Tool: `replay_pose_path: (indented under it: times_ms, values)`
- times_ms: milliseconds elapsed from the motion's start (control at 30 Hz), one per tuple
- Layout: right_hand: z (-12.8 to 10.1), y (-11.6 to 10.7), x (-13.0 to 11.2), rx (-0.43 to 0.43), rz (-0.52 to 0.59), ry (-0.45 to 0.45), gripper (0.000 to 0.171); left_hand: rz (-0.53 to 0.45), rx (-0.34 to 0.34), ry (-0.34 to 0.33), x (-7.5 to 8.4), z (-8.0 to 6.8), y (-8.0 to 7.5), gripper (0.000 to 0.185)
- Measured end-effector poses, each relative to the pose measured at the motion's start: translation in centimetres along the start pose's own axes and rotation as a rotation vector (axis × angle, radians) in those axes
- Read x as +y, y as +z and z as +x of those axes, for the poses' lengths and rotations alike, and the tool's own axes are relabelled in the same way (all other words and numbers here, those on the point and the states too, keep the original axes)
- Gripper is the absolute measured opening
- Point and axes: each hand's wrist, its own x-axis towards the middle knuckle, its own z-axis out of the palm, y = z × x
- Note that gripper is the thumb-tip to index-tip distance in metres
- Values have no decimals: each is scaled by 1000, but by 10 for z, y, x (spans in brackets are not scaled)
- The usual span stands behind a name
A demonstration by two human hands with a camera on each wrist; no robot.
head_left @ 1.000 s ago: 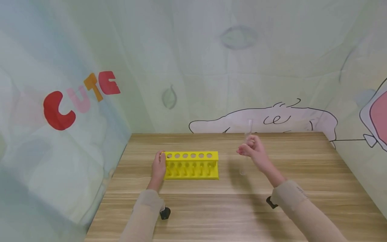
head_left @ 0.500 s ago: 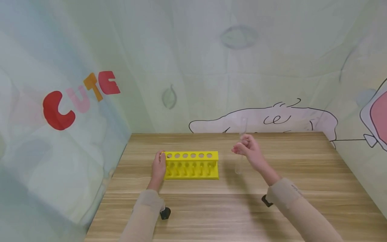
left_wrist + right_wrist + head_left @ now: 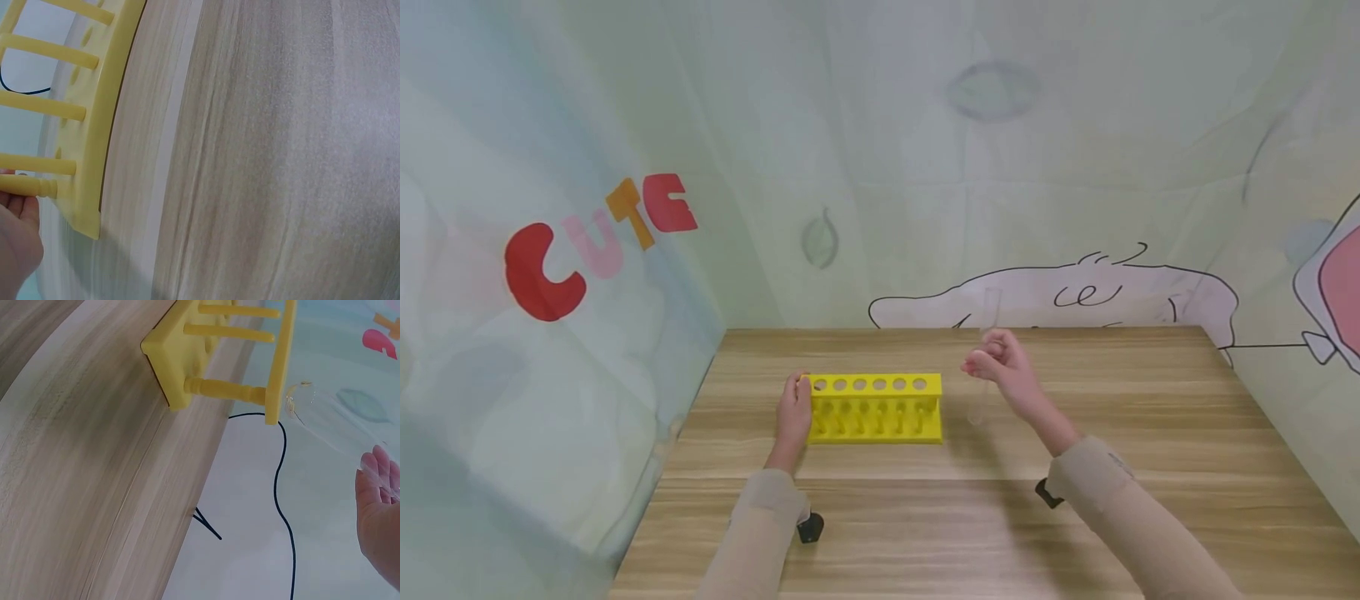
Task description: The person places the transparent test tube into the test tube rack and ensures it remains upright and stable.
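Observation:
A yellow test-tube rack (image 3: 876, 407) with a row of empty holes stands on the wooden table (image 3: 970, 517). My left hand (image 3: 793, 412) holds its left end, fingers curled round the top edge; that end of the rack (image 3: 75, 125) shows in the left wrist view, with my left hand (image 3: 15, 237) beside it. My right hand (image 3: 994, 363) pinches a clear glass test tube (image 3: 983, 354) upright, just right of the rack and above the table. In the right wrist view the test tube (image 3: 325, 422) hangs close to the rack's end (image 3: 219, 356).
Printed fabric walls (image 3: 625, 217) close in the table on the left, back and right. Bare wood lies in front of the rack and to its right. Small black devices (image 3: 809, 527) sit at both wrists.
My right hand has carried the test tube leftward, closer to the rack's right end. The left hand and rack have not moved.

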Motion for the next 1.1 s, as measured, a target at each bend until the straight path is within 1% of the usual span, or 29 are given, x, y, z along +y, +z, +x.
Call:
replay_pose_path:
  times_ms: [233,533,800,967,1100]
  values:
    - [2,6,-1,-16,-9,-7,18,-2,0,-1,1,-1,0,50]
    - [6,15,-3,-16,-27,-4,18,-4,2,-8,2,-1,0,50]
    - [12,21,-4,-17,-52,-50,22,0,-8,-18,3,-2,-1,50]
    - [15,25,-8,-12,-63,-60,20,-1,-16,-25,2,-2,-1,52]
    - [17,28,-10,-13,-61,-56,18,4,-10,-28,2,-2,-1,52]
